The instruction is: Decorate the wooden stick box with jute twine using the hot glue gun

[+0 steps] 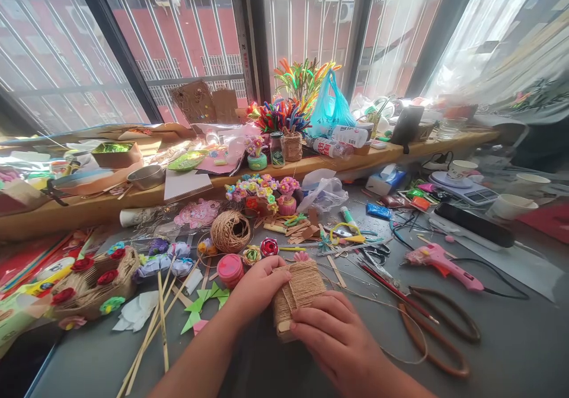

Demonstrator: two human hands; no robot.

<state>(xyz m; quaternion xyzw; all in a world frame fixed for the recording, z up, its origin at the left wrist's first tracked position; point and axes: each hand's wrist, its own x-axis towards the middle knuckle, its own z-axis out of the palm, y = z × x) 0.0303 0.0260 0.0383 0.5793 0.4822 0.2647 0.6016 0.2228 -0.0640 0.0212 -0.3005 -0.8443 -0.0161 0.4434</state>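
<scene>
A small block-shaped piece wrapped in jute twine [309, 282] is held between my two hands above the grey table. My left hand [262, 285] grips its upper left edge, thumb on top. The fingers of my right hand [331, 330] press on its lower front, near a strip of bare wood or card. A loose strand of twine [420, 359] loops out to the right across the table. Behind my left hand rests the ball of twine [230, 232]. Next to my left wrist are a pink-lidded jar [230, 269] and green folded paper [205, 306].
To the right lie a pink glue gun [444, 261], large brown-handled scissors [438, 344] and a phone [473, 225]. Bamboo sticks [162, 327] and a twine-wrapped ring with paper roses [98, 285] lie left. A cluttered wooden ledge [249, 177] runs along the windows.
</scene>
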